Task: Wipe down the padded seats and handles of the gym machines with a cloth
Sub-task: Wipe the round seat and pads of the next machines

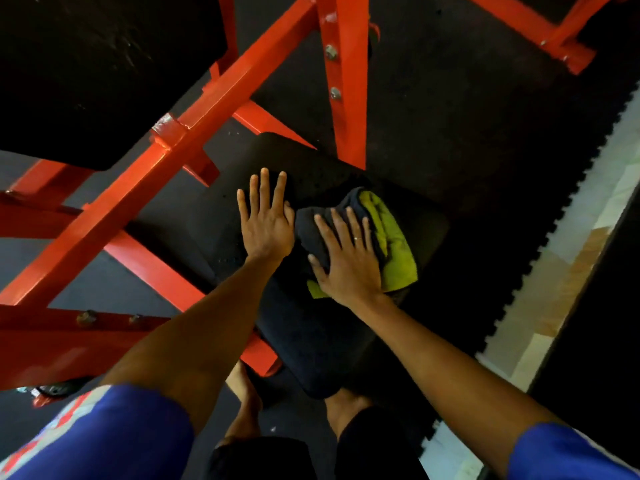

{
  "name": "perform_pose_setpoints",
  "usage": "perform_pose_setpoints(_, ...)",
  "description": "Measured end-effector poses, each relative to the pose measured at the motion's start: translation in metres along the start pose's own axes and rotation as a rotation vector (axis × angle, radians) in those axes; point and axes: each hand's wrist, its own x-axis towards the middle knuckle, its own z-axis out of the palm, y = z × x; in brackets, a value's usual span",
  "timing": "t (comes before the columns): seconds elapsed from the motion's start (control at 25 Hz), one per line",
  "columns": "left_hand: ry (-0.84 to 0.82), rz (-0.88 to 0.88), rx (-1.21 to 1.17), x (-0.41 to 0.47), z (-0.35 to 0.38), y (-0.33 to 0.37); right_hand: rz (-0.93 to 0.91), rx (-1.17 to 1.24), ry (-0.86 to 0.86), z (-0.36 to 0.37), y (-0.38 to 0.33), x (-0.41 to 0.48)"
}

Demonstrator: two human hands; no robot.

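A black padded seat (pixel 311 323) of an orange-framed gym machine lies below me in the middle of the view. A bunched cloth (pixel 391 237), dark on one side and yellow-green on the other, sits on the seat's right half. My right hand (pixel 349 258) presses flat on the cloth with its fingers spread. Flat on the bare pad just left of the cloth rests my left hand (pixel 266 220), its fingers straight. The two hands nearly touch.
The orange steel frame (pixel 166 157) crosses on the left and behind the seat, with an upright post (pixel 346 81) at the back. A second black pad (pixel 97 64) fills the top left. Black rubber floor mats meet pale tiles (pixel 561 282) on the right. My bare feet stand below the seat.
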Motion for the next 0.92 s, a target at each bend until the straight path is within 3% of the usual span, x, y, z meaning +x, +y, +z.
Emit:
perform_pose_setpoints(0.16, 0.024, -0.005, 0.023, 0.0, 0.004, 0.001, -0.193, 0.032, -0.03, 0.009, 0.024, 0.085)
perform_pose_setpoints(0.28, 0.044, -0.031, -0.014, 0.001, 0.002, 0.003, -0.001, 0.037, -0.068, 0.003, 0.059, 0.145)
perform_pose_setpoints(0.4, 0.063, -0.033, -0.005, -0.001, 0.002, 0.004, 0.067, 0.122, -0.058, -0.004, 0.073, 0.131)
perform_pose_setpoints(0.56, 0.065, -0.041, -0.019, -0.001, 0.003, 0.004, -0.165, -0.013, 0.001, -0.001, 0.059, 0.081)
perform_pose_setpoints(0.92, 0.097, -0.056, -0.05, 0.001, 0.002, 0.003, -0.028, 0.067, -0.112, 0.015, 0.045, 0.174)
